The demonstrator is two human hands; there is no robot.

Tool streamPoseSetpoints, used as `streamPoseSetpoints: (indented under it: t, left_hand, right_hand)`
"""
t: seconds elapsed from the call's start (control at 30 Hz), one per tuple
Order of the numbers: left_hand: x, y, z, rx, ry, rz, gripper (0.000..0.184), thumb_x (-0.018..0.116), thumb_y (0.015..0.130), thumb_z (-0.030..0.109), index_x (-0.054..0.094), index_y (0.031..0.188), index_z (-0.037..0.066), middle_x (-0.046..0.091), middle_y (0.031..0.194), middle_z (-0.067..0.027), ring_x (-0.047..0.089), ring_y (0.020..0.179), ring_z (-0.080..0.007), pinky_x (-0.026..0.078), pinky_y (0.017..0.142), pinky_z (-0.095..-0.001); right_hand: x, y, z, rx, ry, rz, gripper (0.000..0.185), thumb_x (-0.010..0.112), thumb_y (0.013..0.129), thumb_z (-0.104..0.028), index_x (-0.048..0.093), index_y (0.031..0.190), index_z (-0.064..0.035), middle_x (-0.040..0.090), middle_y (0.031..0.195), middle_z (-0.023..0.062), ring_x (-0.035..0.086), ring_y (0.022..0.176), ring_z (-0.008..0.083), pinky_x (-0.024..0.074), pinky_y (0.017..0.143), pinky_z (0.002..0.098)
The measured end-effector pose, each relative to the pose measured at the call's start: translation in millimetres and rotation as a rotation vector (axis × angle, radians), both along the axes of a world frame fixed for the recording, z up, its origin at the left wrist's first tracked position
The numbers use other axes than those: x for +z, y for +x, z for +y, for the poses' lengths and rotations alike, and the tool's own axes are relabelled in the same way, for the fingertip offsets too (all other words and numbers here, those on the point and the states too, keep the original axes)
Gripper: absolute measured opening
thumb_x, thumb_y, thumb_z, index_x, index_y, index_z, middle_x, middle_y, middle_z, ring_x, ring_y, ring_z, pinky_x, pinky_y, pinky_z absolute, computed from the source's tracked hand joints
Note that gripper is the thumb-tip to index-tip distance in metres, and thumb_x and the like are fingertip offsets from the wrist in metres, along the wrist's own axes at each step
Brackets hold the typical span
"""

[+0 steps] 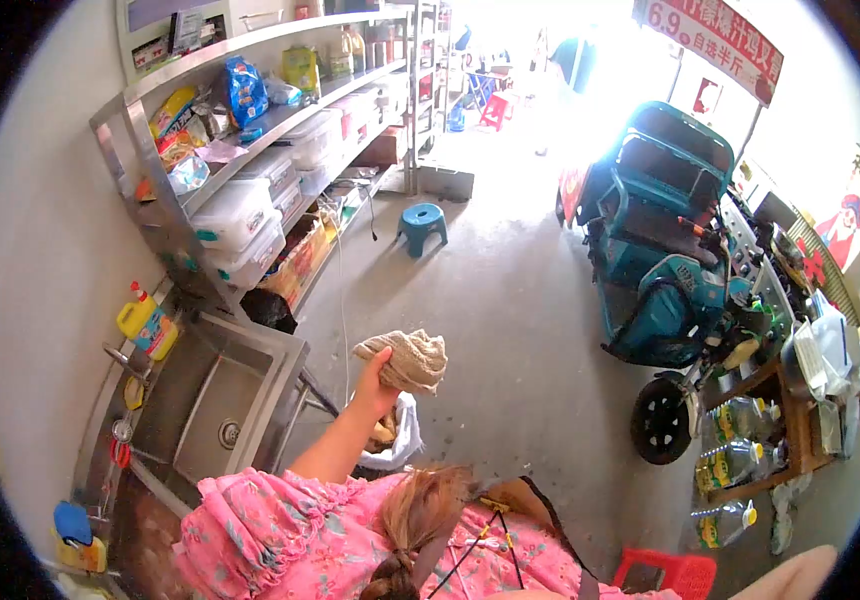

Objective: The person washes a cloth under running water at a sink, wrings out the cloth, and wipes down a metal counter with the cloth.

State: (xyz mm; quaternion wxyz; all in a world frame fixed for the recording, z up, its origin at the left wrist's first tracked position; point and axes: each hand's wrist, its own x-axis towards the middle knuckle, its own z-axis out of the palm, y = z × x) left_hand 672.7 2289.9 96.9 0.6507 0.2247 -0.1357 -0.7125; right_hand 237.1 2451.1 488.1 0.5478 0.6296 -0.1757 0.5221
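My left hand (pixel 376 380) is raised in front of me, its fingers closed on a folded beige-brown cloth (pixel 412 362). The cloth hangs clear of other things, above the grey floor. Below my left forearm stands a white-lined bin (pixel 407 435) with brownish contents. A steel sink (pixel 218 425) is to the left of that arm. Of my right side only a part of the arm shows at the bottom right edge; my right hand is out of view.
A steel shelf rack (pixel 280 115) with plastic boxes and bags lines the left wall. A blue stool (pixel 422 228) stands on the floor. To the right are a teal three-wheeler (pixel 665 270), oil bottles (pixel 730 465) on a wooden rack, and a red stool (pixel 665 572).
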Motion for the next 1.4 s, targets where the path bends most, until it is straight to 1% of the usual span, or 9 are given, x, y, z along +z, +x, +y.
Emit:
streamPoseSetpoints:
  t: [0.07, 0.13, 0.43, 0.53, 0.83, 0.97, 1.2, 1.3, 1.4]
  left_hand:
    - [-7.6, 1.9, -1.7, -0.039, -0.016, 0.013, 0.04, 0.058, 0.079, 0.024, 0.047, 0.113, 0.008, 0.052, 0.113, -0.0079, 0.047, 0.108, -0.023, 0.036, 0.094, -0.0397]
    - [-20.2, 2.5, -0.7, -0.038, 0.044, 0.036, 0.04, 0.058, 0.079, 0.025, 0.048, 0.113, 0.008, 0.052, 0.114, -0.0074, 0.047, 0.107, -0.0229, 0.035, 0.095, -0.0391]
    - [-26.0, 1.9, -9.2, -0.039, 0.025, 0.08, 0.038, 0.056, 0.08, 0.026, 0.048, 0.112, 0.008, 0.052, 0.114, -0.0066, 0.046, 0.108, -0.0234, 0.033, 0.096, -0.0412]
    - [-17.3, -1.6, -2.3, 0.0, 0.054, 0.073, 0.037, 0.055, 0.08, 0.026, 0.048, 0.112, 0.008, 0.052, 0.114, -0.0066, 0.046, 0.108, -0.0234, 0.034, 0.095, -0.041]
    - [-22.2, 4.7, 7.7, 0.007, -0.005, 0.056, 0.039, 0.055, 0.08, 0.03, 0.05, 0.112, 0.01, 0.052, 0.115, -0.0054, 0.047, 0.108, -0.0239, 0.035, 0.095, -0.041]
    - [-31.3, 7.7, 5.3, 0.038, 0.039, 0.096, 0.035, 0.053, 0.082, 0.026, 0.049, 0.112, 0.01, 0.051, 0.115, -0.006, 0.046, 0.108, -0.0231, 0.035, 0.094, -0.0411]
    - [-25.8, 5.2, 9.2, 0.026, 0.046, 0.091, 0.037, 0.055, 0.08, 0.026, 0.049, 0.112, 0.009, 0.051, 0.115, -0.005, 0.046, 0.108, -0.0232, 0.035, 0.095, -0.0399]
    - [-38.9, 10.5, 6.2, 0.029, 0.081, 0.092, 0.037, 0.056, 0.079, 0.027, 0.049, 0.111, 0.009, 0.052, 0.114, -0.0055, 0.046, 0.108, -0.0229, 0.034, 0.095, -0.0394]
    - [-23.2, 3.1, 11.6, 0.015, 0.029, 0.037, 0.038, 0.057, 0.078, 0.029, 0.051, 0.11, 0.009, 0.053, 0.113, -0.0053, 0.046, 0.108, -0.0225, 0.034, 0.095, -0.0392]
  right_hand:
    - [11.8, 7.7, -0.5, 0.022, 0.003, 0.04, 0.054, 0.055, 0.079, -0.03, 0.036, 0.121, -0.0034, 0.054, 0.098, 0.0101, 0.052, 0.087, 0.0185, 0.0417, 0.074, 0.0301]
    - [26.8, 19.4, -1.9, 0.039, 0.022, 0.09, 0.056, 0.055, 0.079, -0.031, 0.035, 0.123, -0.0032, 0.054, 0.099, 0.0103, 0.052, 0.087, 0.0186, 0.0415, 0.075, 0.0301]
    - [55.9, 49.9, -0.7, 0.109, 0.045, 0.256, 0.066, 0.056, 0.079, -0.037, 0.029, 0.129, -0.0024, 0.052, 0.1, 0.0115, 0.051, 0.089, 0.0189, 0.0408, 0.075, 0.03]
    - [44.3, 31.8, 1.9, 0.036, 0.011, 0.198, 0.064, 0.055, 0.079, -0.036, 0.03, 0.128, -0.0024, 0.052, 0.1, 0.0114, 0.051, 0.089, 0.0188, 0.0408, 0.075, 0.0299]
    - [30.1, 11.6, -3.1, -0.03, -0.013, 0.124, 0.06, 0.055, 0.079, -0.034, 0.032, 0.124, -0.0025, 0.053, 0.099, 0.0108, 0.051, 0.088, 0.0186, 0.0409, 0.075, 0.0296]
    - [30.6, 7.0, -5.1, -0.029, -0.012, 0.105, 0.058, 0.055, 0.079, -0.033, 0.033, 0.123, -0.0026, 0.053, 0.099, 0.0106, 0.051, 0.088, 0.0185, 0.041, 0.075, 0.0295]
    - [26.0, 1.2, -8.3, -0.051, -0.024, 0.076, 0.054, 0.055, 0.079, -0.031, 0.034, 0.121, -0.0027, 0.053, 0.098, 0.0102, 0.051, 0.088, 0.0183, 0.041, 0.075, 0.0293]
    - [20.0, -8.5, -9.5, -0.084, -0.024, 0.032, 0.053, 0.055, 0.079, -0.03, 0.035, 0.12, -0.0027, 0.053, 0.098, 0.01, 0.051, 0.088, 0.0182, 0.0411, 0.075, 0.0292]
    - [1.0, -17.4, -11.9, -0.128, -0.03, -0.042, 0.051, 0.054, 0.079, -0.03, 0.036, 0.119, -0.0027, 0.053, 0.097, 0.0099, 0.051, 0.088, 0.0181, 0.0411, 0.076, 0.0291]
